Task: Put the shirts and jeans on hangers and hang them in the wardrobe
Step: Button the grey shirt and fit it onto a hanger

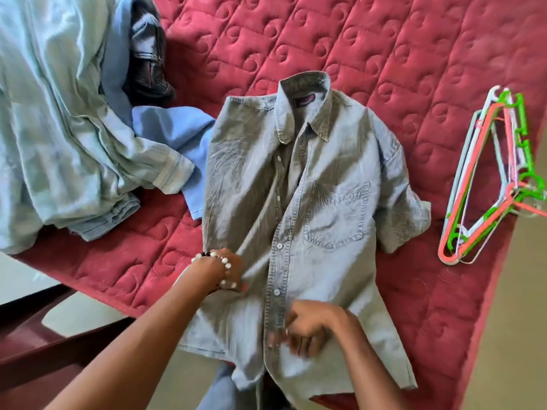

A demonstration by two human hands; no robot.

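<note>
A grey-blue denim short-sleeved shirt (310,202) lies face up on the red quilted bed (384,54), collar away from me, hem hanging over the near edge. My left hand (229,272), with a bead bracelet on the wrist, is tucked under the shirt's left front panel; its fingers are hidden by cloth. My right hand (307,329) has curled fingers pinching the button placket low on the shirt. A bundle of plastic hangers (485,184), green, coral and white, lies at the bed's right edge.
A heap of pale blue garments (59,128) covers the left of the bed, with a brighter blue cloth (177,128) and dark jeans (151,54) behind it. A dark wooden bed frame (44,350) and beige floor (518,321) border the near edges.
</note>
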